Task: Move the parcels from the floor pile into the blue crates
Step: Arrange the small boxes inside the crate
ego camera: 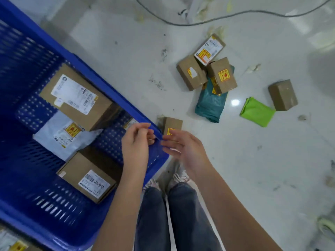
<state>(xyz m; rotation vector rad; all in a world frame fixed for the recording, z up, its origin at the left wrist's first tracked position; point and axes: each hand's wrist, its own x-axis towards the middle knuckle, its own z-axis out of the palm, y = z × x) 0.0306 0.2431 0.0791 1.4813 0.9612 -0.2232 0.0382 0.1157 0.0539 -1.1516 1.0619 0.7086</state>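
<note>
Parcels still on the floor sit right of centre: a cluster of three brown boxes [206,69] on a teal mailer bag [210,104], a lone brown box [282,95] beside a green bag [256,112], and one small box [171,125] against the blue crate [101,77] corner. Inside the crate, filling the left of the frame, lie two labelled cartons [76,96] and a grey mailer [63,136]. Over its near corner the left hand [135,140] is loosely curled and the right hand [183,147] half open, both empty.

A parcel sorting room: labelled cardboard parcels [206,69] piled on a scuffed floor [126,51] beside a blue crate [101,75].
</note>
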